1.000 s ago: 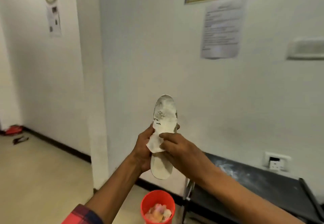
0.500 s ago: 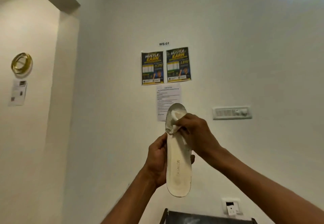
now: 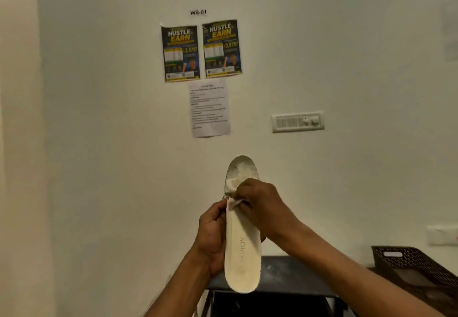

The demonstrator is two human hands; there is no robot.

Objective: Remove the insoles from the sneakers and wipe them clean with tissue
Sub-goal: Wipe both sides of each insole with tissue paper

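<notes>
A cream insole [image 3: 242,254] stands upright in front of the wall, toe end up and smeared with white dust, its heel end down with faint lettering. My left hand [image 3: 212,235] grips its left edge from behind, thumb at the rim. My right hand [image 3: 260,205] pinches a crumpled white tissue [image 3: 233,201] against the insole just below the dusty toe area. No sneakers are in view.
A dark table [image 3: 292,274] stands below the hands against the wall. A dark woven basket [image 3: 418,267] sits at its right end. Two posters [image 3: 200,51], a printed sheet [image 3: 209,108] and a switch panel [image 3: 297,122] hang on the wall.
The view tilted up from the floor and red bin to the wall, then dipped a little. My right hand with the tissue rose to the insole's toe, then came back down slightly.
</notes>
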